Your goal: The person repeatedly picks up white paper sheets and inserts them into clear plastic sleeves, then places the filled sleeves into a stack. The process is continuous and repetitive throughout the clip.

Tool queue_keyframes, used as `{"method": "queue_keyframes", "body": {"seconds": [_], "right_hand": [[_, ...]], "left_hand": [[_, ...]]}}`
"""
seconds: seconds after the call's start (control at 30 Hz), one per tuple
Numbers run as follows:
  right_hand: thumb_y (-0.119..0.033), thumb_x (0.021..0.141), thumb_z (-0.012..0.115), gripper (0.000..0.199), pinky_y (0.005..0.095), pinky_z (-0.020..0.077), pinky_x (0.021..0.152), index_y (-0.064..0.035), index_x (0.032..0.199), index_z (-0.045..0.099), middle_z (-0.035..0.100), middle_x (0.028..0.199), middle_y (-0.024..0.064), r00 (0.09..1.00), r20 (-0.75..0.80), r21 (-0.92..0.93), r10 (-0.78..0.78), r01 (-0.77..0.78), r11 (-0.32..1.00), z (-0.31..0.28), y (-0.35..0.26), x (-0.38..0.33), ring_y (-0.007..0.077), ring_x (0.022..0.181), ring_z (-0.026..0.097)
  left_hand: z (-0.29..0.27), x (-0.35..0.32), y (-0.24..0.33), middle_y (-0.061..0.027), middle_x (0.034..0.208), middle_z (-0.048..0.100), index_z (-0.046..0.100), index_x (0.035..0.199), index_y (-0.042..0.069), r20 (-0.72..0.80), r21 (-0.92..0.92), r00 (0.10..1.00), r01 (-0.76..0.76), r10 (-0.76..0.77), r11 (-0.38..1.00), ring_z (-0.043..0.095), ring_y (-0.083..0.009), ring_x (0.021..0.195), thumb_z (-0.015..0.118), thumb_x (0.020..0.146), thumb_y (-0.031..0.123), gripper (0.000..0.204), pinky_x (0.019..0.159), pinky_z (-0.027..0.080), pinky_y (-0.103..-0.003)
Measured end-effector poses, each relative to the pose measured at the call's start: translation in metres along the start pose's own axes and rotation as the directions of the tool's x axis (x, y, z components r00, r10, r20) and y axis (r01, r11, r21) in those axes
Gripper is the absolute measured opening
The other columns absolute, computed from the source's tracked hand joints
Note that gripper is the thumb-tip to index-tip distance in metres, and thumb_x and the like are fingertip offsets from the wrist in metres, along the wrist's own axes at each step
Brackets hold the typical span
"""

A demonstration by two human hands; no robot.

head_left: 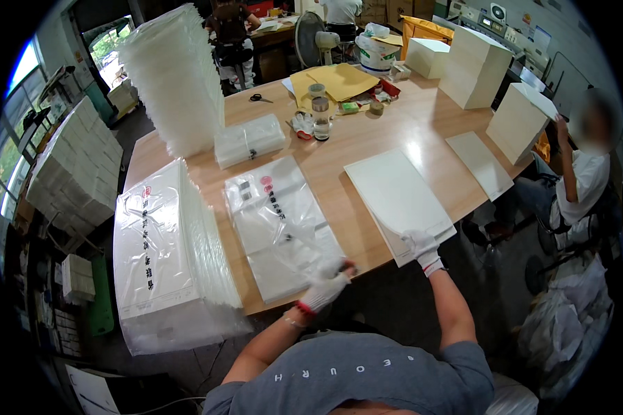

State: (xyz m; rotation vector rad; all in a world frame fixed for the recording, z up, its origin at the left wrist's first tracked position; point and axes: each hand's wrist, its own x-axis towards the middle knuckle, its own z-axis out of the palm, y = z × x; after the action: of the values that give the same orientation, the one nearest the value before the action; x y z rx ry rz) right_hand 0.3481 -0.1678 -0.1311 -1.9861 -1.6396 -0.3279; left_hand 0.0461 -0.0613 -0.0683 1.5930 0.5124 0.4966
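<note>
Both my hands wear white knit gloves. My left hand [327, 281] pinches the near edge of a clear plastic bag [277, 221] that lies flat on the wooden table [367, 131], on top of a white sheet. My right hand [421, 245] grips the near corner of the top sheet of a stack of white sheets [398, 197] to the right of the bag.
A thick pile of bagged white sheets [163, 256] sits at my left. Behind it rises a tall white stack [176, 76]. More white stacks [516, 124] stand at the right, where another person [581, 173] sits. Bottles [320, 114], scissors [259, 97] and envelopes [336, 81] lie farther back.
</note>
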Motion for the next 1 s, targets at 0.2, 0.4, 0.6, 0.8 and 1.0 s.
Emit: {"method": "queue_keyframes", "body": {"seconds": [0.2, 0.4, 0.6, 0.8, 1.0], "right_hand": [[-0.027, 0.083, 0.053, 0.015, 0.0364, 0.0467, 0.056, -0.0127, 0.085, 0.058, 0.057, 0.071, 0.0080, 0.877, 0.315, 0.264, -0.364, 0.288, 0.921, -0.081, -0.150, -0.016, 0.0238, 0.065, 0.057], [-0.036, 0.089, 0.049, 0.037, 0.0357, 0.0497, 0.074, -0.0009, 0.096, 0.058, 0.060, 0.091, 0.0096, 0.578, 0.672, 0.733, 0.463, -0.608, -0.305, -0.032, -0.065, -0.116, 0.0196, 0.081, 0.059], [-0.030, 0.087, 0.056, 0.044, 0.0306, 0.0445, 0.083, 0.0038, 0.114, 0.049, 0.059, 0.105, 0.0129, 0.616, 0.453, 0.769, 0.645, -0.636, 0.067, 0.016, -0.190, -0.070, 0.0179, 0.097, 0.056], [-0.011, 0.080, 0.059, 0.033, 0.0298, 0.0482, 0.074, 0.0030, 0.110, 0.053, 0.062, 0.099, 0.0124, 0.829, 0.227, 0.791, 0.512, -0.464, 0.399, -0.017, -0.186, -0.053, 0.0184, 0.085, 0.060], [-0.008, 0.074, 0.060, 0.025, 0.0323, 0.0501, 0.070, -0.0020, 0.098, 0.059, 0.061, 0.098, 0.0169, 0.999, 0.030, 0.503, 0.042, -0.051, 0.863, -0.058, -0.189, -0.041, 0.0263, 0.082, 0.062]], "left_hand": [[0.048, 0.016, -0.056, -0.0091, 0.113, 0.054, 0.044, 0.119, 0.002, 0.304, -0.666, 0.758, 0.602, -0.577, 0.440, 0.054, -0.0217, 0.095, 0.047, 0.089, 0.018, 0.034, 0.084, 0.046, -0.035], [0.004, -0.017, 0.009, -0.0184, 0.120, 0.046, 0.034, 0.125, -0.005, 0.262, 0.267, 0.846, 0.399, -0.464, 0.877, 0.046, -0.0250, 0.111, 0.056, 0.074, 0.012, 0.058, 0.091, 0.039, -0.033], [0.061, -0.055, -0.016, -0.0277, 0.130, 0.028, 0.030, 0.125, -0.005, 0.078, 0.902, 0.992, -0.111, 0.096, 0.418, 0.042, -0.0377, 0.115, 0.064, 0.067, 0.025, 0.074, 0.089, 0.041, -0.045], [-0.039, -0.030, 0.034, -0.0218, 0.114, 0.047, 0.044, 0.123, 0.001, -0.290, 0.811, 0.793, -0.094, 0.536, 0.577, 0.044, -0.0387, 0.108, 0.057, 0.077, 0.021, 0.051, 0.086, 0.040, -0.047], [-0.148, 0.025, 0.031, -0.0059, 0.094, 0.061, 0.053, 0.114, 0.000, -0.135, -0.294, 0.986, 0.054, -0.097, 0.954, 0.056, -0.0129, 0.082, 0.056, 0.084, 0.017, 0.035, 0.073, 0.044, -0.024]]}}
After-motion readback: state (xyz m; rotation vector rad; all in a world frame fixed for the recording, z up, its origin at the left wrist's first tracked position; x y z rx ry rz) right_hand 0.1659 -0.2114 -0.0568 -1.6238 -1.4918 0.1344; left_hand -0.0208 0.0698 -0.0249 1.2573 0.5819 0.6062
